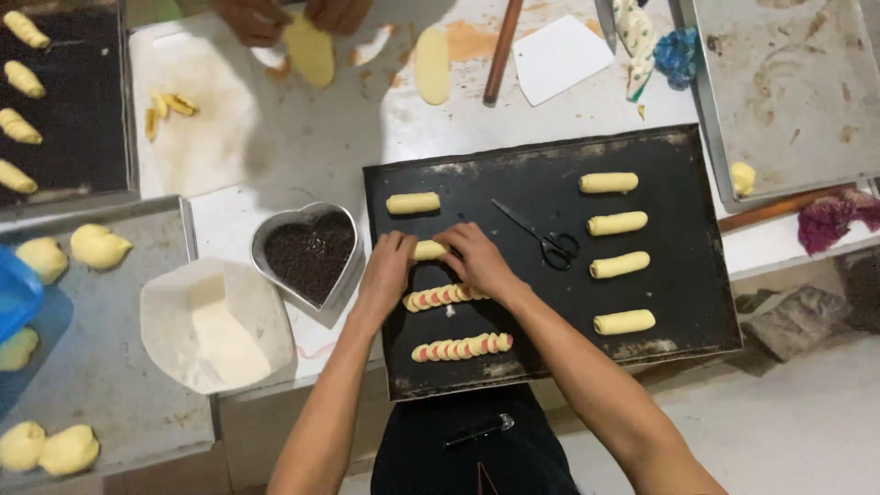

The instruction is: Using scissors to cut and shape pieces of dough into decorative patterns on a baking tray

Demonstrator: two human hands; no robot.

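Note:
My left hand (387, 270) and my right hand (477, 259) both press on a short yellow dough roll (428, 249) lying on a black baking tray (697, 275). Just below the hands lie two rolls cut into slices showing pink filling (445, 297) (461, 347). An uncut roll (412, 203) sits above my left hand. Several uncut rolls (618, 223) line the tray's right side. Black scissors (541, 236) rest on the tray right of my right hand.
A heart-shaped tin of dark sprinkles (310, 254) and a white bag of flour (215, 323) stand left of the tray. Another person's hands (289, 16) work flat dough at the top. A rolling pin (502, 48), white scraper (557, 57) and more trays surround.

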